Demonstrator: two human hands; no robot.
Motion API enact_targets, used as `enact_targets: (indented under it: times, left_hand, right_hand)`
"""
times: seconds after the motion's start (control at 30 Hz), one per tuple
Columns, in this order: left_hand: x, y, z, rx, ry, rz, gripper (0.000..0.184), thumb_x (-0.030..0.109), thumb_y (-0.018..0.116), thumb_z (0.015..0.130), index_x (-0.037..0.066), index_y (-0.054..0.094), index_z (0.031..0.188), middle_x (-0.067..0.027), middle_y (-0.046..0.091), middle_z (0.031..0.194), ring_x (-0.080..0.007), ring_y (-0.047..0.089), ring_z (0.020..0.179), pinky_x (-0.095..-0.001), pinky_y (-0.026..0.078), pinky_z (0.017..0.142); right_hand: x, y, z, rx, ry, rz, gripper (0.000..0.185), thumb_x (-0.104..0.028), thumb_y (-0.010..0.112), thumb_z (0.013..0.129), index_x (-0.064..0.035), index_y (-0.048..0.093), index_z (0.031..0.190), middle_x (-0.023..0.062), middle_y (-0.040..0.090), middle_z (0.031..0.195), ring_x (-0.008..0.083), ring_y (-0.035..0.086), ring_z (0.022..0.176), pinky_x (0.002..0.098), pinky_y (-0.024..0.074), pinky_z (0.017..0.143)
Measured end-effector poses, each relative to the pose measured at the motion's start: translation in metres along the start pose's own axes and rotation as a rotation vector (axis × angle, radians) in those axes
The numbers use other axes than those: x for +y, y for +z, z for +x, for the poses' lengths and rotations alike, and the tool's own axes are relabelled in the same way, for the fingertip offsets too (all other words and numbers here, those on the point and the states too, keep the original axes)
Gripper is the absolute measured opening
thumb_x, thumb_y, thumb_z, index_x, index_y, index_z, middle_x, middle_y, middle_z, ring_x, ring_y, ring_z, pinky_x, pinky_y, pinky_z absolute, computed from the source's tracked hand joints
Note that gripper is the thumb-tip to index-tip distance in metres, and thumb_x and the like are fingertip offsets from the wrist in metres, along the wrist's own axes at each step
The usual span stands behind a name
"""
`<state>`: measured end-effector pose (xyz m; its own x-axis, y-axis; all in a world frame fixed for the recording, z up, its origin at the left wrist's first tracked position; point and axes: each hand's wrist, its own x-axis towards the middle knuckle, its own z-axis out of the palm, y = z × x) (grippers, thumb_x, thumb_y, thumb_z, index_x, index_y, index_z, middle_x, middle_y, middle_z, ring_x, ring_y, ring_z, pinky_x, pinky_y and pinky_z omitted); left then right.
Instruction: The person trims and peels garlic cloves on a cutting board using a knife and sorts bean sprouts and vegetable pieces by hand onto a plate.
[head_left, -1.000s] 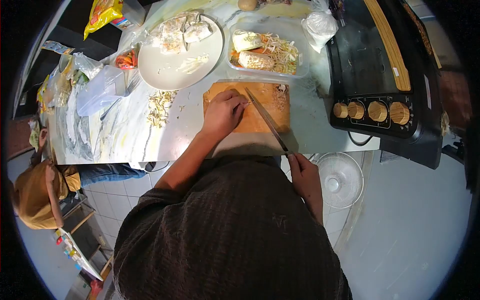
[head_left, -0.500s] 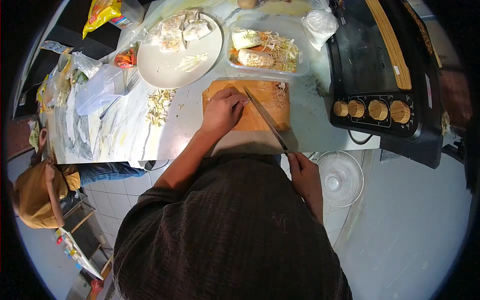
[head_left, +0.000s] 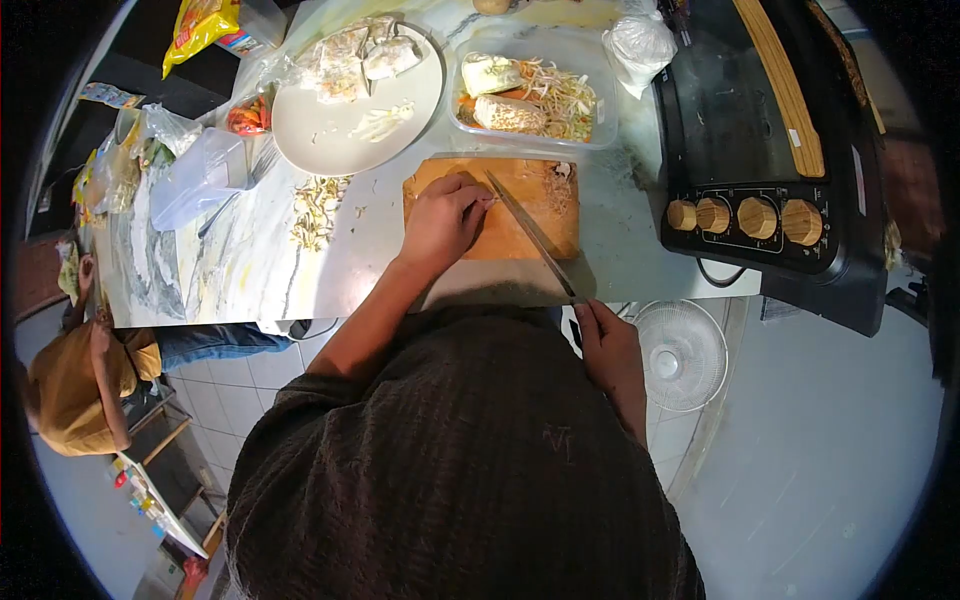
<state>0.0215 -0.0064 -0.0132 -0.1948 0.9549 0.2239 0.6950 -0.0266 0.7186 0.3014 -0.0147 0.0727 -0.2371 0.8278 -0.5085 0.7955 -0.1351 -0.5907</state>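
On the wooden cutting board (head_left: 550, 222) my left hand (head_left: 445, 220) is closed, its fingertips pinched on a small piece I cannot make out. My right hand (head_left: 608, 345) grips the handle of a long knife (head_left: 533, 228) at the table's front edge. The blade slants up and left across the board, its tip just beyond my left fingertips. Small scraps lie at the board's upper right. Behind it a clear plastic container (head_left: 545, 143) holds bean sprouts, orange shreds and pale blocks. A round plate (head_left: 310, 145) at the upper left carries white, wrapped-looking pieces and pale strips.
Loose sprouts (head_left: 318, 215) lie left of the board. A black stove-like appliance with wooden knobs (head_left: 756, 221) stands at the right, near a bag of white powder (head_left: 640, 52). A fan (head_left: 682, 356) is below the table. Another person (head_left: 80, 385) sits at the left.
The view has shifted very slightly. My right hand is a touch higher on the knife side; the left hand and the blade look almost unmoved.
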Motion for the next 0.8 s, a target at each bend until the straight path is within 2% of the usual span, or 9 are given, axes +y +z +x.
enact_targets:
  times: [0.27, 0.43, 0.57, 0.63, 0.67, 0.73, 0.8]
  left_hand:
    - [-0.002, 0.0, -0.001, -0.006, 0.008, -0.011, 0.006, 0.006, 0.071, 0.087, 0.004, 0.073, 0.092, -0.0132, 0.068, 0.09, -0.0352, 0.066, 0.087, -0.045, 0.054, 0.078]
    - [0.015, -0.022, 0.006, 0.0, -0.064, -0.125, 0.009, 0.007, 0.07, 0.089, 0.002, 0.073, 0.096, -0.0139, 0.069, 0.092, -0.0345, 0.067, 0.084, -0.0405, 0.054, 0.074]
    - [0.026, -0.041, 0.044, 0.042, 0.09, -0.161, 0.01, 0.006, 0.069, 0.091, 0.001, 0.073, 0.099, -0.0143, 0.07, 0.095, -0.0333, 0.069, 0.085, -0.0379, 0.055, 0.073]
    - [0.037, -0.05, 0.073, 0.015, 0.088, -0.209, 0.016, 0.003, 0.069, 0.091, 0.003, 0.074, 0.106, -0.0134, 0.071, 0.101, -0.0265, 0.069, 0.088, -0.0331, 0.053, 0.079]
    - [0.039, -0.048, 0.087, 0.017, 0.096, -0.212, 0.016, 0.003, 0.069, 0.091, 0.003, 0.074, 0.106, -0.0134, 0.071, 0.101, -0.0265, 0.069, 0.088, -0.0331, 0.053, 0.079]
    - [0.04, -0.041, 0.118, 0.108, 0.255, -0.183, 0.025, 0.004, 0.07, 0.09, 0.004, 0.072, 0.116, -0.0124, 0.072, 0.105, -0.0258, 0.068, 0.09, -0.0337, 0.053, 0.08]
    - [0.038, -0.034, 0.141, 0.078, 0.211, -0.129, 0.031, 0.005, 0.071, 0.09, 0.005, 0.07, 0.121, -0.0116, 0.072, 0.106, -0.025, 0.068, 0.092, -0.0341, 0.053, 0.081]
  right_hand:
    - [-0.006, -0.002, -0.002, 0.033, -0.021, -0.108, 0.037, -0.037, 0.054, 0.104, -0.0059, 0.069, 0.116, 0.0261, 0.071, 0.093, 0.0461, 0.069, 0.09, 0.0498, 0.0539, 0.074]
    - [-0.008, -0.011, -0.014, 0.078, 0.065, -0.053, 0.036, -0.037, 0.054, 0.104, -0.0071, 0.07, 0.114, 0.0244, 0.07, 0.084, 0.0447, 0.069, 0.082, 0.0478, 0.0522, 0.069]
    - [0.001, -0.02, -0.017, 0.103, 0.055, -0.052, 0.036, -0.038, 0.055, 0.103, -0.0072, 0.07, 0.112, 0.0227, 0.069, 0.081, 0.0431, 0.069, 0.077, 0.0468, 0.0508, 0.066]
    - [0.004, -0.022, -0.017, 0.096, 0.077, -0.061, 0.035, -0.039, 0.055, 0.104, -0.0074, 0.07, 0.11, 0.0215, 0.069, 0.079, 0.0424, 0.068, 0.075, 0.0461, 0.0503, 0.064]
    - [0.007, -0.021, -0.016, 0.104, 0.076, -0.06, 0.035, -0.039, 0.055, 0.104, -0.0074, 0.07, 0.11, 0.0215, 0.069, 0.079, 0.0424, 0.068, 0.075, 0.0461, 0.0503, 0.064]
    - [0.01, -0.018, -0.015, 0.125, 0.033, -0.043, 0.035, -0.038, 0.055, 0.104, -0.0076, 0.07, 0.109, 0.0212, 0.069, 0.078, 0.0424, 0.068, 0.074, 0.0462, 0.0498, 0.063]
    - [0.009, -0.019, -0.017, 0.104, 0.056, -0.037, 0.035, -0.038, 0.055, 0.103, -0.0079, 0.07, 0.109, 0.0211, 0.069, 0.079, 0.0422, 0.068, 0.074, 0.0459, 0.0502, 0.064]
